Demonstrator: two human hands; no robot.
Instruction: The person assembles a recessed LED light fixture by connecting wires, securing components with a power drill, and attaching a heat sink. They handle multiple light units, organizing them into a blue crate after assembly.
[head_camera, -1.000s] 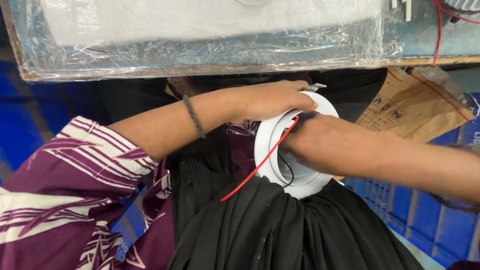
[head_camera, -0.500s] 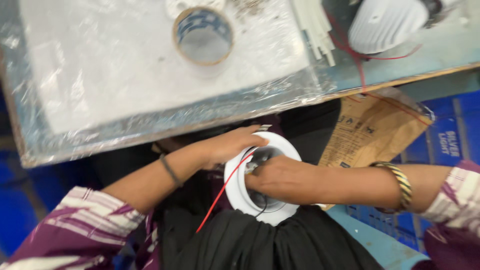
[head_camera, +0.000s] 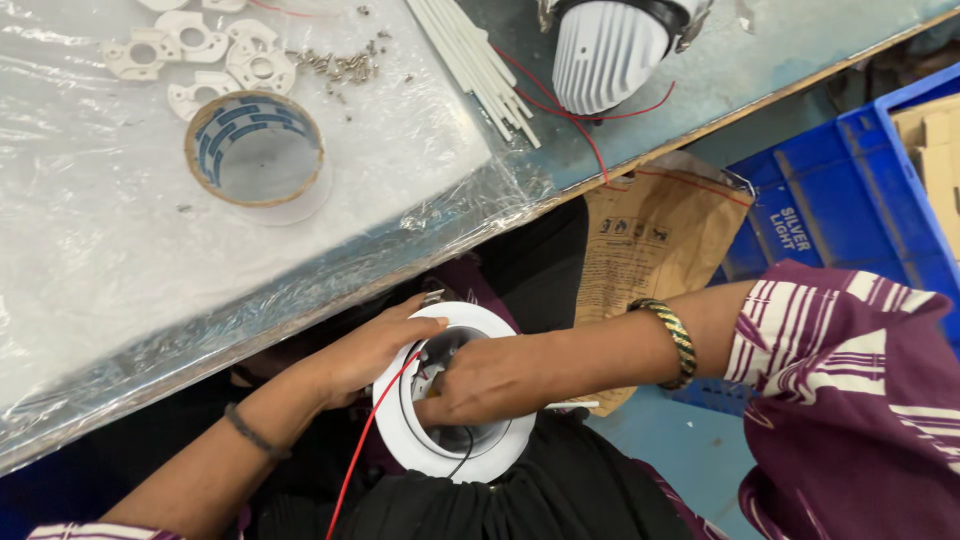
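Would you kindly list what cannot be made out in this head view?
- Inside of the white round fixture: hidden by the right hand.
- Left hand fingertips: tucked behind the fixture rim.
- Ribbed white housing: top cut off by the frame edge.
- Small screws: too small to count.

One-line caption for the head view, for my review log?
Left hand steadies a white round light housing on the lap; right hand works inside it.
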